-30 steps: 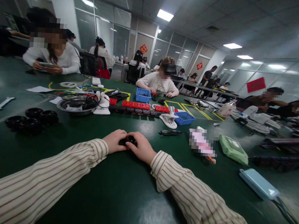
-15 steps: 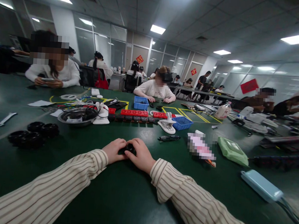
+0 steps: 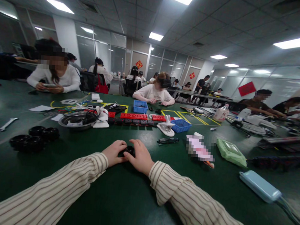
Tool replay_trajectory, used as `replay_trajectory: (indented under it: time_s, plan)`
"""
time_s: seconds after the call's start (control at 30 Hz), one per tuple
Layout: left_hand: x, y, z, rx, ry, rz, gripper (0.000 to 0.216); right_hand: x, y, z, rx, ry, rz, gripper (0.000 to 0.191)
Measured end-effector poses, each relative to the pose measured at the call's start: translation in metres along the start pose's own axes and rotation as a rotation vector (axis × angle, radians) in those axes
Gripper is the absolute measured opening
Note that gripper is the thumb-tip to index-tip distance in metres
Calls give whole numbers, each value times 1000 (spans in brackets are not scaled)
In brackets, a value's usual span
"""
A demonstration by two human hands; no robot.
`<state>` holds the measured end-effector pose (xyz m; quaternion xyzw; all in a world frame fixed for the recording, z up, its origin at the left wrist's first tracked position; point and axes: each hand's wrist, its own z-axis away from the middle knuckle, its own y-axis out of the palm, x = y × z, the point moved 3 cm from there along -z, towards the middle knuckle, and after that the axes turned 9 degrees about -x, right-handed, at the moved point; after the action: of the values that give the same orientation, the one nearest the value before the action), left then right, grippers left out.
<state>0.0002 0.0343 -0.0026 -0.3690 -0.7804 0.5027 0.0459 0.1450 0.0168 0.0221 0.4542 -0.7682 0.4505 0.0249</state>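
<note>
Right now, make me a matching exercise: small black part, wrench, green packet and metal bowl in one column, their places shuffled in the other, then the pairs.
1. small black part
2. wrench
3. green packet
4. metal bowl

A. to the right of both hands
B. immediately left of a white clip-like object
C. between the left hand and the right hand
D. farthest left of the four

Pairs: 1-C, 2-D, 3-A, 4-B
</note>
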Motion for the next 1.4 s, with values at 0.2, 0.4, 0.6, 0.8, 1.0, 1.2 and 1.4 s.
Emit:
replay_trajectory:
  time_s: [0.2,0.4,0.6,0.8,1.0,1.2,1.4]
  plan:
    - [8,3,-12,-37,-50,26,24,-14,13,-27,18,22,175,34]
    - [47,10,-34,10,-33,2,29,-24,20,-44,105,-247,-7,22]
    - [52,12,-40,34,-35,31,48,-36,18,-42,-82,-77,-86,44]
    - [29,13,-39,-1,-223,-146,55,-31,21,-39,-134,23,77,34]
    - [21,10,-41,-29,-251,-291,33,-31,25,-37,-125,8,76,25]
    - [35,9,-37,-51,-229,-123,35,-32,20,-37,-70,-80,-28,17]
    - [39,16,-33,31,-41,122,40,-32,17,-34,-14,-109,-168,29]
